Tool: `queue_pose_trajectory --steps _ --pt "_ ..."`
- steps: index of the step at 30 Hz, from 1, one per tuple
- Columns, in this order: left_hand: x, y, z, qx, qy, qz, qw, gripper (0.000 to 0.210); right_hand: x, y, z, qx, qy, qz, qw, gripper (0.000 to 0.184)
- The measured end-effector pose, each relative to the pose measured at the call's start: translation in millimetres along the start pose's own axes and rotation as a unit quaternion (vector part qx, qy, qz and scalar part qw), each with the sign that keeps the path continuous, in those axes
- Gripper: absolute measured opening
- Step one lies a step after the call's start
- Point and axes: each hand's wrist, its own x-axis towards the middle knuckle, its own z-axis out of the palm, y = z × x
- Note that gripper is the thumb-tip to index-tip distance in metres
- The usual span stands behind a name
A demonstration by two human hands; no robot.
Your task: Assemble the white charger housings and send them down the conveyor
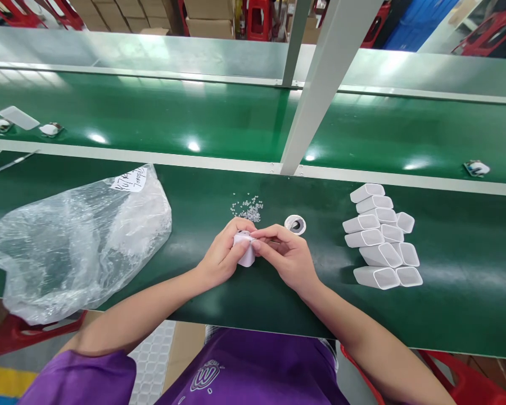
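My left hand (224, 252) is wrapped round a white plastic housing (246, 254), held just above the green table. At the top of that housing the fingertips of my right hand (285, 251) are pinched together; whatever may be between them is too small to make out. Just beyond my hands lies a loose heap of tiny clear plastic pieces (251, 211). A white ring-shaped roll with a dark centre (295, 225) rests on the table past my right hand.
Several white housings (373, 239) lie stacked on their sides at the right. A large clear plastic bag (80, 242) with a handwritten label covers the left. Behind a metal rail runs a green conveyor belt (194, 121) carrying small parts; a slanting post (316, 95) rises from the rail.
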Motion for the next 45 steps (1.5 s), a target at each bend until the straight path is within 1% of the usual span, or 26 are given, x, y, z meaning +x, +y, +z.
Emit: queue_pose_trajectory --steps 6,11,15,18,22,27,32,38,40,43,45 --pt "2 -4 0.6 0.028 0.004 0.065 0.997 0.024 -2 2 -1 -0.015 0.005 -0.016 1.0 0.021" --pt "1 -6 0.6 0.051 0.012 0.085 0.995 0.024 -2 2 -1 -0.024 0.0 -0.021 1.0 0.018" --pt "2 -7 1.6 0.063 0.024 0.103 0.992 0.023 -3 3 0 -0.045 0.005 -0.041 0.998 0.01" --pt "2 -7 2.1 0.077 0.028 0.1 0.992 0.024 -4 3 2 -0.062 0.012 -0.049 0.997 0.006" --pt "2 -8 3.0 0.085 0.033 0.09 0.992 0.026 -5 3 2 -0.071 0.02 -0.042 0.996 0.007" --pt "2 -9 4.8 0.087 0.042 0.111 0.989 0.018 -5 5 3 -0.071 0.027 -0.034 0.997 0.009" --pt "4 -12 5.7 0.112 0.045 0.121 0.985 0.018 -4 8 4 -0.059 0.032 -0.017 0.998 0.009" --pt "8 -15 4.7 0.132 0.037 0.111 0.984 0.018 -1 13 3 -0.051 0.044 -0.008 0.998 0.016" --pt "9 -13 4.2 0.119 0.032 0.099 0.987 0.018 0 13 2 -0.021 0.04 -0.001 0.999 0.019" --pt "9 -10 3.1 0.07 0.023 0.082 0.994 0.02 1 11 1 0.028 0.019 0.022 0.999 0.023" --pt "9 -10 2.1 0.047 0.016 0.076 0.996 0.021 1 9 1 0.037 0.011 0.031 0.999 0.026"
